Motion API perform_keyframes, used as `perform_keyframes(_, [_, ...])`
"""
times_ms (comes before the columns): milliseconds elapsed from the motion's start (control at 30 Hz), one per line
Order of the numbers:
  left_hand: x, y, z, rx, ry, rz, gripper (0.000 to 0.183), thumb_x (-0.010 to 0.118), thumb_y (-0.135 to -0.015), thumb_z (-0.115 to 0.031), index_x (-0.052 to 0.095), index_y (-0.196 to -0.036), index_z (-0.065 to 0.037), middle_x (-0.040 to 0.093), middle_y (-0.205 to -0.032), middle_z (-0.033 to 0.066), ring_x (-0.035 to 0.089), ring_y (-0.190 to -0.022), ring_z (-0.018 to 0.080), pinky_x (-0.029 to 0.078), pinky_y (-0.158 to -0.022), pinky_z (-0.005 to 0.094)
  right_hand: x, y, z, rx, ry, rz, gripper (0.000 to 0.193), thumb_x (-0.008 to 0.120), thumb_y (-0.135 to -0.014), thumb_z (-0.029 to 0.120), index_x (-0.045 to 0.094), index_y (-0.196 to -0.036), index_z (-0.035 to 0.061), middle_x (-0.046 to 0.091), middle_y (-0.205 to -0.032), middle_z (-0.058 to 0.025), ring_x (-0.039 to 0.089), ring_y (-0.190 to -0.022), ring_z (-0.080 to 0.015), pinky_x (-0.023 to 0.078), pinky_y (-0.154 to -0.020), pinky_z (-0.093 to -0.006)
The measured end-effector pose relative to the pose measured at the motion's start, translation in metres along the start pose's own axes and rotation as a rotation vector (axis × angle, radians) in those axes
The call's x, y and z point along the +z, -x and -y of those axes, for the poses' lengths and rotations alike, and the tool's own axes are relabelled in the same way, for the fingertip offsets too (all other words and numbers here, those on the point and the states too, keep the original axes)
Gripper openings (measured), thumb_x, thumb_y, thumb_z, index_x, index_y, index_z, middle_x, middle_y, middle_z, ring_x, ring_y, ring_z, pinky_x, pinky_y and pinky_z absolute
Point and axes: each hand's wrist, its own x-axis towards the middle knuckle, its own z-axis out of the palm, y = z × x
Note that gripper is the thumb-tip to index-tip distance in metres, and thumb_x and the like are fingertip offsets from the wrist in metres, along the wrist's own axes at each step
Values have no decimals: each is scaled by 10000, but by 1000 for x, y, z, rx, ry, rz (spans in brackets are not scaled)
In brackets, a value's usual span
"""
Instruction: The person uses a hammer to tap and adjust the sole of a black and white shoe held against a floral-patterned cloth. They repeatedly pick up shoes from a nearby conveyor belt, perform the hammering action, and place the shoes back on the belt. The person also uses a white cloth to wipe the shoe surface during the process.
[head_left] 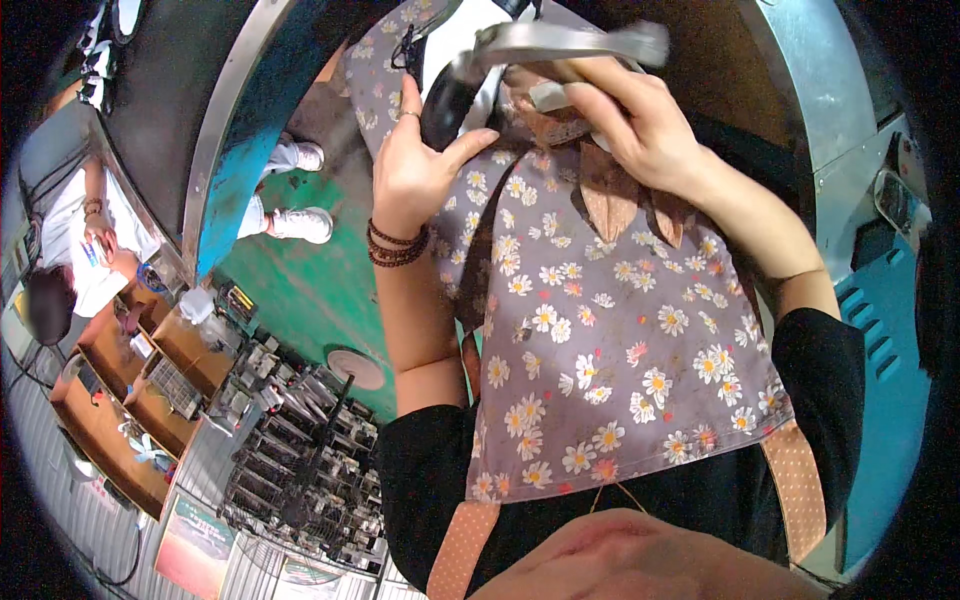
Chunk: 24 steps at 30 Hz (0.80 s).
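My left hand [408, 180] is wrapped around a shoe [452, 108] with a black end and white parts, thumb pressed along its near side. Above the shoe and my right fingers lies a silvery metal tool [575, 42], long-headed like a hammer and smeared by motion. My right hand [640, 120] is closed, its thumb beside a small pale piece [548, 97]. Whether that piece belongs to the metal tool I cannot tell. Both hands are over my lap, which a grey apron [620, 330] with daisies covers.
Metal-edged blue panels [235, 150] flank me on the left, a blue louvred cabinet [885, 350] on the right. A phone [893, 198] lies near it. Further left a person [110, 240] in white is by wooden shelves [150, 400], close to a rack [310, 470] of dark metal parts.
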Motion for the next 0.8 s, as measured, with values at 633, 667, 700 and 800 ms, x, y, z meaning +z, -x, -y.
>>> perform_keyframes(633, [8, 0, -7, -46, -151, -107, 884, 633, -836, -567, 383, -1424, 44, 644, -984, 344, 639, -950, 464, 496, -839, 476, -4, -5, 4, 46, 50, 63, 295, 582, -939, 119, 584, -1202, -13, 662, -1059, -194, 651, -1002, -330, 502, -893, -386])
perform_keyframes(667, [10, -2, -7, -60, -144, -120, 884, 653, -820, -557, 386, -1428, 28, 652, -975, 328, 638, -944, 462, 498, -834, 476, -7, -5, 8, -93, 62, -1, 267, 535, -965, 65, 546, -1206, -48, 680, -948, -142, 675, -862, -179, 513, -749, -287])
perform_keyframes(700, [9, -2, -12, -70, -171, -103, 891, 663, -814, -551, 382, -1429, 29, 654, -969, 325, 640, -941, 460, 499, -831, 474, -7, -3, 14, -91, -11, -70, 252, 544, -951, 55, 567, -1182, -42, 686, -940, -140, 679, -842, -194, 520, -739, -298])
perform_keyframes(800, [7, -3, -21, -115, -220, -41, 918, 707, -788, -518, 365, -1434, 37, 662, -945, 312, 649, -921, 447, 506, -817, 460, -1, 6, 10, -95, 144, 23, 236, 598, -921, 107, 614, -1123, -14, 681, -902, -155, 684, -791, -286, 537, -713, -354])
